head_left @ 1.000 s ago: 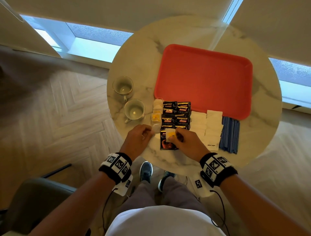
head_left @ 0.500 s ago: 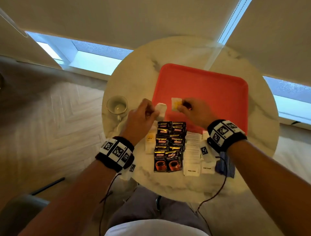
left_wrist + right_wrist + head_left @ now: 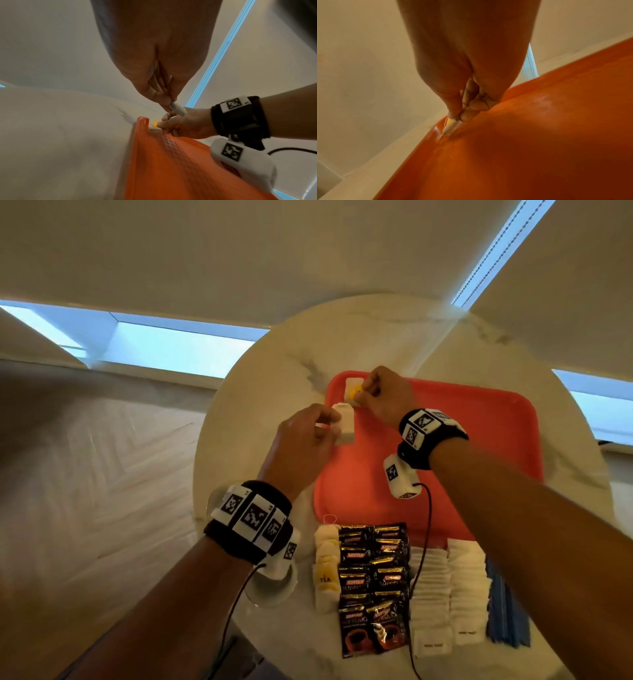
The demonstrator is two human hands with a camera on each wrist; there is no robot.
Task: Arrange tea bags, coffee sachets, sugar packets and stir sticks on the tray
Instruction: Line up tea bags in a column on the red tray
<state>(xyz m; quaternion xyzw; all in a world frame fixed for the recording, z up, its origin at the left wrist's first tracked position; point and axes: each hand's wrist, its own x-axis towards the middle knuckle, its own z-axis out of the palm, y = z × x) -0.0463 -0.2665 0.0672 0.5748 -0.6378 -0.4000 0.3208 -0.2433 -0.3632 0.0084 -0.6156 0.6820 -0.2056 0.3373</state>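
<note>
Left of centre in the head view, the left hand (image 3: 301, 440) pinches a white tea bag (image 3: 344, 422) just above the left rim of the red tray (image 3: 479, 457). Just to its right, near the tray's upper-left corner, the right hand (image 3: 385, 397) pinches a yellow-tagged tea bag (image 3: 352, 392), its lower edge touching the tray floor in the right wrist view. Along the bottom of the frame on the marble table (image 3: 260, 392): more tea bags (image 3: 325, 563), black coffee sachets (image 3: 373, 583), white sugar packets (image 3: 448, 594), blue stir sticks (image 3: 503, 607).
</note>
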